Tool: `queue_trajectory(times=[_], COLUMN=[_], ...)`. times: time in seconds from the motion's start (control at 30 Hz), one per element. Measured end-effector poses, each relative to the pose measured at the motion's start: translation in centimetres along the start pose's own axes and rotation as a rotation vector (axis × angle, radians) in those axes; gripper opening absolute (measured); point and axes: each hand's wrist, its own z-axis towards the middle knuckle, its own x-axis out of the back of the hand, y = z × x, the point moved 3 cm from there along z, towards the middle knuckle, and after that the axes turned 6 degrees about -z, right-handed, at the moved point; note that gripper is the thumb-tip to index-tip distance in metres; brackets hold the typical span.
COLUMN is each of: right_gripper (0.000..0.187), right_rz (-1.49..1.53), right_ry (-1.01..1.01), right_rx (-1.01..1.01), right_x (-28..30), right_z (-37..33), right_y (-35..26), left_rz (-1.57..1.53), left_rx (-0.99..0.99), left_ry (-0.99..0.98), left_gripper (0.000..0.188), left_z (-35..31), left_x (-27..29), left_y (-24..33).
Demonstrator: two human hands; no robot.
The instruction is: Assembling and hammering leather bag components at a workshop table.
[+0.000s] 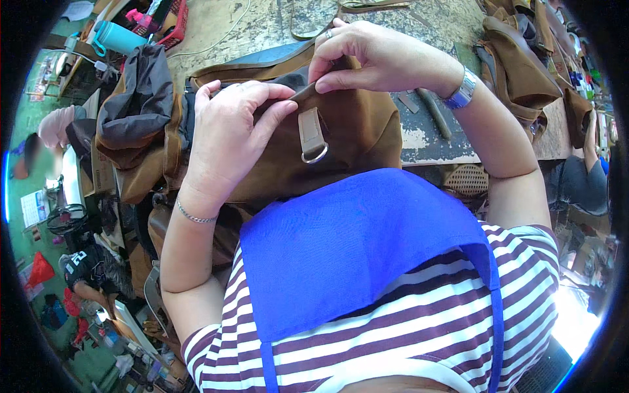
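Observation:
A brown bag with a dark lining lies at the near edge of the worktable, in front of my chest. My left hand pinches the bag's upper edge between thumb and forefinger. Close beside it, my right hand pinches the same edge a little farther right, fingertips nearly meeting the left ones. Just below the pinched edge hangs a light brown tab with a metal D-ring at its end. The inside of the bag is mostly hidden behind my hands.
Another brown bag with dark lining lies to the left, and more brown bags are piled at the right. A light blue tumbler stands near a red basket. A dark flat tool rests on the worn table. Other people work at both sides.

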Motion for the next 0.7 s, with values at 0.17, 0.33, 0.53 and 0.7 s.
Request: queue_trajectory(times=[0.17,0.33,0.53,0.7], right_gripper=[0.012,0.012,0.015,0.019], right_rz=[-0.126,-0.041,-0.043,0.042], right_ry=[0.049,0.003,0.106,0.115], right_rx=[0.02,-0.026,-0.03,-0.054], right_x=[0.0,-0.4,0.5,0.6], right_z=[0.3,0.8,0.1,-0.2], right_y=[0.0,0.1,1.7,2.3], left_rz=[-0.038,-0.071,-0.078,-0.052], left_rx=[0.038,0.024,-0.136,-0.2], left_ry=[-0.018,-0.034,-0.01,0.016], left_gripper=[0.016,0.017,0.023,0.021], left_z=[0.8,1.4,2.0,2.3], left_x=[0.1,-0.8,0.9,0.6], left_y=[-0.3,-1.4,-3.9,-3.6])
